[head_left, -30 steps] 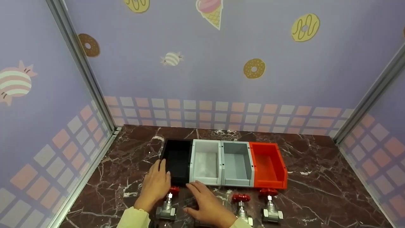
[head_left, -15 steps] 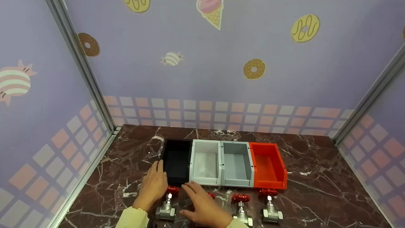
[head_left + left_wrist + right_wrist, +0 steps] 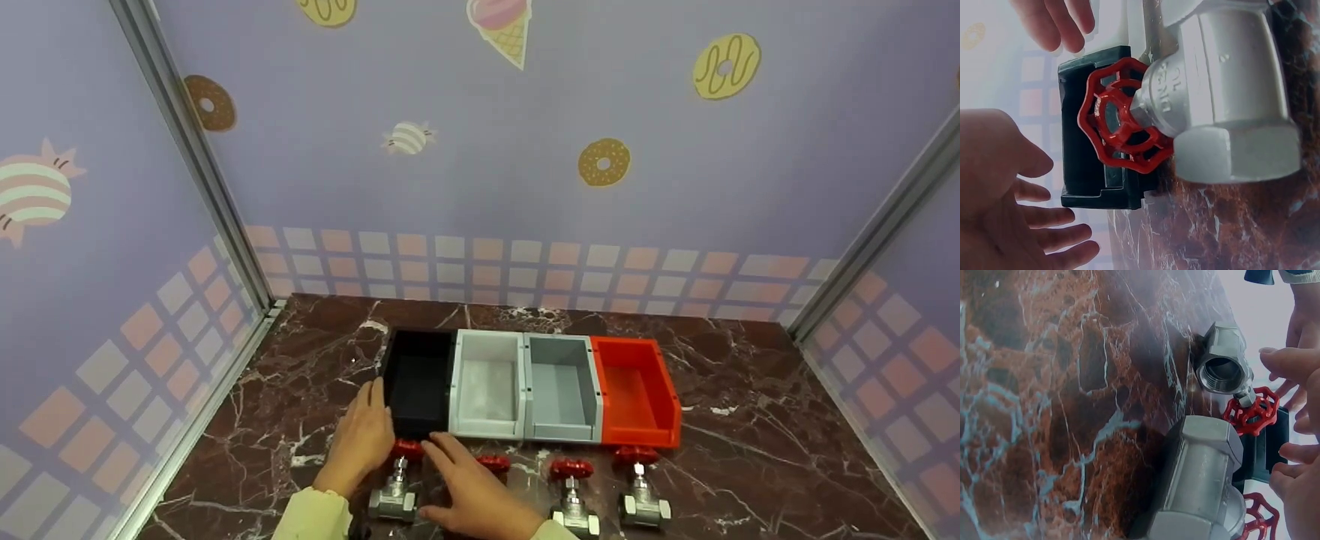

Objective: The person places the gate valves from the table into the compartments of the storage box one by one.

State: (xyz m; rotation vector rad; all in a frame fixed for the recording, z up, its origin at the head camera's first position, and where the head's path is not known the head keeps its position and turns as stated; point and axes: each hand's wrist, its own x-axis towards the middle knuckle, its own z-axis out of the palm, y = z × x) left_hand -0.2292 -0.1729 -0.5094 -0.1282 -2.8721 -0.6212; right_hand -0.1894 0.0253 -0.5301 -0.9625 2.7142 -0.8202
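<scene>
The right hand (image 3: 480,491), fingers loosely spread, covers part of another valve (image 3: 496,464), contact hard to tell; the leftmost valve (image 3: 396,493) lies between that hand and the similarly relaxed left hand (image 3: 360,439), nearer the left, stem running away to its red wheel (image 3: 409,450) before the black bin (image 3: 421,381)

From the head camera I see a lilac back wall (image 3: 495,191) printed with an ice-cream cone (image 3: 501,28), doughnuts (image 3: 739,64) and a small striped sweet (image 3: 409,138) above pink and white squares (image 3: 487,250). Grey metal posts (image 3: 206,187) stand at both back corners, and a larger striped sweet (image 3: 34,193) marks the left wall (image 3: 97,255). I see pale veins crossing the dark reddish surface (image 3: 750,480).
</scene>
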